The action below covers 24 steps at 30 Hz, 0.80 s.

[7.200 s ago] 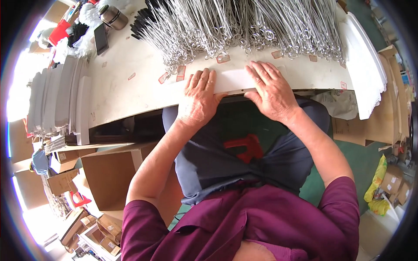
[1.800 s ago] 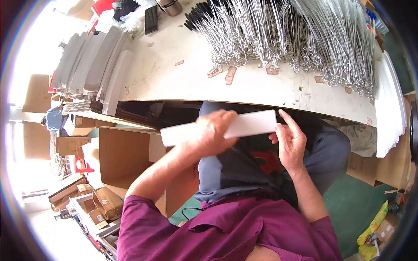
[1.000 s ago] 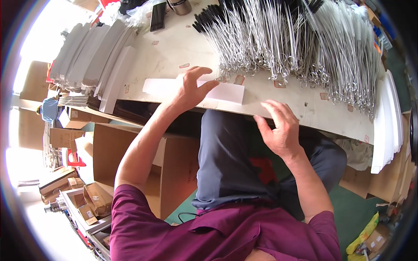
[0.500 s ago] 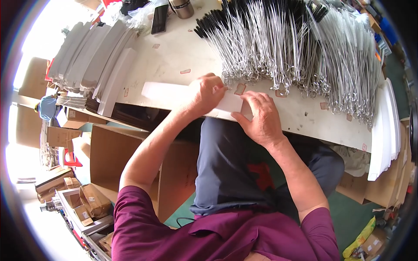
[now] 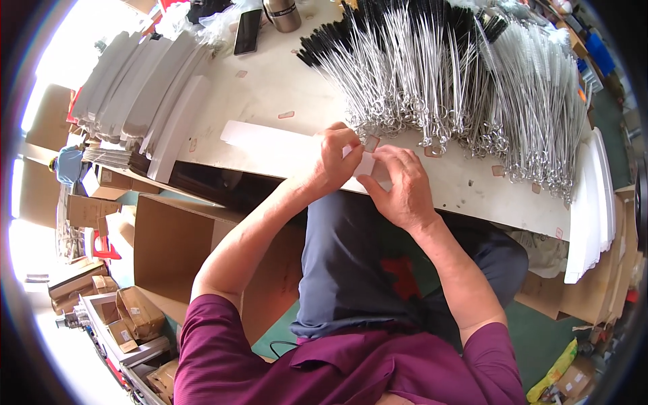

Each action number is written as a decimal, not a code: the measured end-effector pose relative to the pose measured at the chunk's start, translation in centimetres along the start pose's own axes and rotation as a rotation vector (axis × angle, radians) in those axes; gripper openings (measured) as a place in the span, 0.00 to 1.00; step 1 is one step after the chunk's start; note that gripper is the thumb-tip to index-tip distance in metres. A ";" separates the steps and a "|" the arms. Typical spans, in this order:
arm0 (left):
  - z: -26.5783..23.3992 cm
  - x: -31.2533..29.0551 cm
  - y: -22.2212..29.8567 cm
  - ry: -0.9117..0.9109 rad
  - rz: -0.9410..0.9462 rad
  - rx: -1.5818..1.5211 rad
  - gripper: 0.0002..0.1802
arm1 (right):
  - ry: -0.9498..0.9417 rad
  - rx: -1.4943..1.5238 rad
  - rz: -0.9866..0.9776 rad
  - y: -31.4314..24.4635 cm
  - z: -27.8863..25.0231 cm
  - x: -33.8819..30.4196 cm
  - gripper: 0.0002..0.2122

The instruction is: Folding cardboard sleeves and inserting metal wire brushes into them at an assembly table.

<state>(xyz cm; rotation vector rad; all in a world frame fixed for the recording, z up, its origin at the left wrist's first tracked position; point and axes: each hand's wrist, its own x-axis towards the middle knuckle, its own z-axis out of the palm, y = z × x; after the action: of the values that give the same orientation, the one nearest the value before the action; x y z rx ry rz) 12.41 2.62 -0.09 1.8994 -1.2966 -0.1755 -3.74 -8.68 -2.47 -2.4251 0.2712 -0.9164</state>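
We sit at the table (image 5: 270,94) with our knees under its near edge, and both hands meet over a long white strip (image 5: 270,145) that lies flat along that edge. Our left hand (image 5: 334,162) curls over the strip's right part, fingers bent and pressing down on it, thumb and forefinger pinched near a small tan tag (image 5: 371,143). Our right hand (image 5: 401,185) sits just beside it, touching it, fingers half closed and gripping the strip's right end; whether the fingertips also hold the tag we cannot tell. Below us to the left an open brown box (image 5: 179,246) stands on the floor, with smaller printed cartons (image 5: 135,314) beside it. More tan tags (image 5: 498,171) lie scattered on the tabletop past our hands. Just beyond the strip a broad heap of wire brushes (image 5: 459,81) covers the table, their looped ends toward us and dark bristle ends away. At the left, a fanned stack of white strips (image 5: 145,94) rests on the table corner, and another white stack (image 5: 590,202) lies at the right edge. At the far edge lie a dark phone (image 5: 247,31) and a metal flask (image 5: 283,13).
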 end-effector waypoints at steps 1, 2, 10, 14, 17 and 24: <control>0.0 -0.3 -0.7 0.036 0.022 -0.020 0.05 | 0.000 0.000 -0.002 0.0 0.0 0.0 0.20; 0.0 -0.5 -1.2 0.072 0.043 -0.039 0.06 | 0.010 0.050 -0.008 -0.2 -0.1 0.2 0.19; -0.6 -0.3 -0.2 0.049 -0.042 -0.037 0.03 | 0.079 -0.178 -0.243 -1.4 -0.7 5.0 0.13; -0.5 0.1 -0.7 0.061 0.022 -0.031 0.03 | -0.160 -0.400 -0.231 1.0 0.5 7.1 0.21; -0.5 0.5 -1.0 0.009 0.005 -0.007 0.05 | -0.029 -0.266 -0.230 2.2 1.5 7.3 0.16; 0.0 3.0 -1.1 0.091 0.026 0.118 0.06 | -0.033 -0.234 -0.148 1.2 -0.1 7.0 0.19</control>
<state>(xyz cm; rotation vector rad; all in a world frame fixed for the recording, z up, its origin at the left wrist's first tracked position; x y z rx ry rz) 14.57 0.30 0.12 1.9645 -1.2944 0.0016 1.41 -12.25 0.78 -2.7031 0.1985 -0.9532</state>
